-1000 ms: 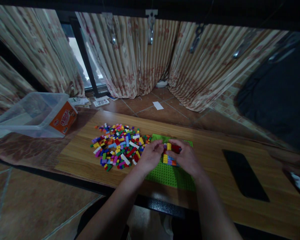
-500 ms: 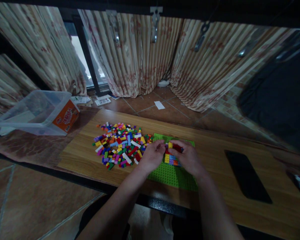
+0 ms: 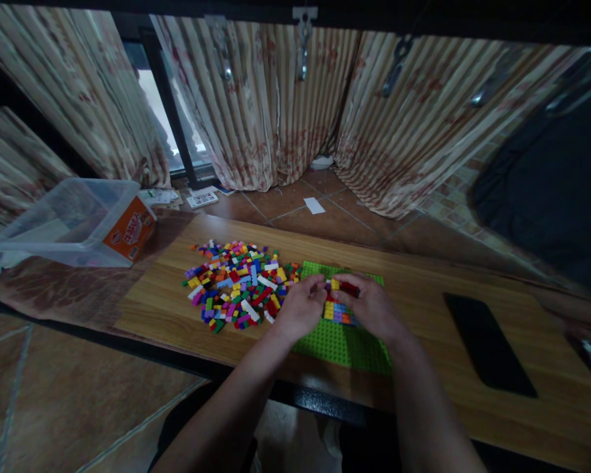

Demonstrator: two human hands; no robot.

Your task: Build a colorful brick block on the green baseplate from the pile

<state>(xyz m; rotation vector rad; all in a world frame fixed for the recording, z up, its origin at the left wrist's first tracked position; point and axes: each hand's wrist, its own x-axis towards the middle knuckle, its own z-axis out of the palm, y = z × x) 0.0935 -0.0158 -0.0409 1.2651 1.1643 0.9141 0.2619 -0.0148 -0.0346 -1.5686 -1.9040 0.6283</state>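
Note:
A green studded baseplate (image 3: 342,351) lies on the wooden tabletop, with a small build of toy building bricks (image 3: 339,314) in yellow, blue, orange and red on it. My left hand (image 3: 303,305) closes on the build's left side, its fingers curled and the tips against the bricks. From the right, my right hand (image 3: 369,305) closes over the build, thumb and forefinger around a dark red part (image 3: 347,288). A yellow brick (image 3: 335,285) shows between the two hands' fingertips. My fingers and palms hide part of the build.
Left of the baseplate spreads a pile of loose bricks (image 3: 236,279) in many colours. Beyond it, a clear plastic box (image 3: 79,217) with an orange label stands at the far left. A black flat slab (image 3: 490,345) lies on the right of the wooden tabletop (image 3: 423,295).
Both hands stay at the build with only very slight finger movement. The view has shifted a little.

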